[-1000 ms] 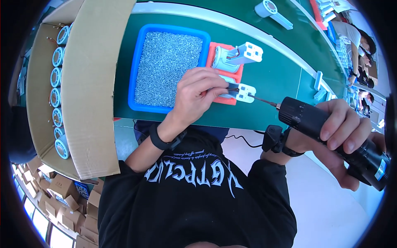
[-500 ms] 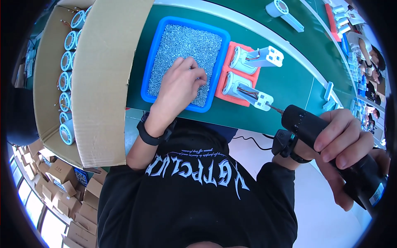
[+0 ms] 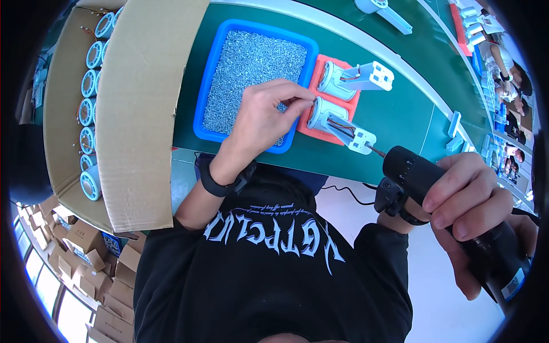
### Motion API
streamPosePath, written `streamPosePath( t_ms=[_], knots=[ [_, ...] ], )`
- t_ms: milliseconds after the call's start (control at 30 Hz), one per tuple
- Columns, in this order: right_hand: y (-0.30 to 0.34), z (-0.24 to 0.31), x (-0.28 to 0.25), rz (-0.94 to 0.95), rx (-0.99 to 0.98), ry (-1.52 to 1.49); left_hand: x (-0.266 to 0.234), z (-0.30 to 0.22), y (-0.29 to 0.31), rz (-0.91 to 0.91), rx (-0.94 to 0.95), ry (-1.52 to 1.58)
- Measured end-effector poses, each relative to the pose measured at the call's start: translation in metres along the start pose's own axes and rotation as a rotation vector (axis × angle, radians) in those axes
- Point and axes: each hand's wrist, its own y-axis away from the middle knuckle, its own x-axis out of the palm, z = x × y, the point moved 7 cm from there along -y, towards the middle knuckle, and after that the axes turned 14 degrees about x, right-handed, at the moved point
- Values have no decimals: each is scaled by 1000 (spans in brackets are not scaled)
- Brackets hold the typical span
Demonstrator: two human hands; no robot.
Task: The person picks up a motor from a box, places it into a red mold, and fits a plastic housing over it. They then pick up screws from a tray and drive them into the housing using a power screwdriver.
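Observation:
My left hand (image 3: 266, 117) is pinched, thumb against index finger, right by the round rim of the nearer white cylindrical housing (image 3: 327, 114). Whatever sits between the fingertips is too small to make out. That housing lies in a red foam holder (image 3: 350, 107) beside a second one (image 3: 338, 80); each has a white arm and thin wires. Under my left wrist side stands a blue tray (image 3: 204, 108) full of small metal screws (image 3: 257, 60). My right hand (image 3: 472, 197) grips a black electric screwdriver (image 3: 406, 166), its bit pointing left, close to the nearer arm's end plate (image 3: 363, 140).
On the left, an open cardboard box (image 3: 146, 114) holds several white ring-ended housings (image 3: 88, 83). Another white part (image 3: 389, 14) lies at the far side of the green table (image 3: 400, 108). Small white pieces (image 3: 454, 126) rest near the right edge. Other people sit far right.
My left hand has left the screws and moved right to the nearer housing's rim, fingers now pinched. The screwdriver has shifted slightly left in my right hand.

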Motion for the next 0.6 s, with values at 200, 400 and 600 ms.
streamPosePath(
  t_ms=[200, 400, 600],
  knots=[
    [-2, -2, 1, 44, 64, 5, 24, 1, -1, 86, 13, 111],
    [1, -7, -6, 10, 2, -67, 43, 3, 2, 161, -59, 116],
    [10, 6, -26, -98, -34, -66, 50, -7, 1, 157, 136, -35]
  ],
)
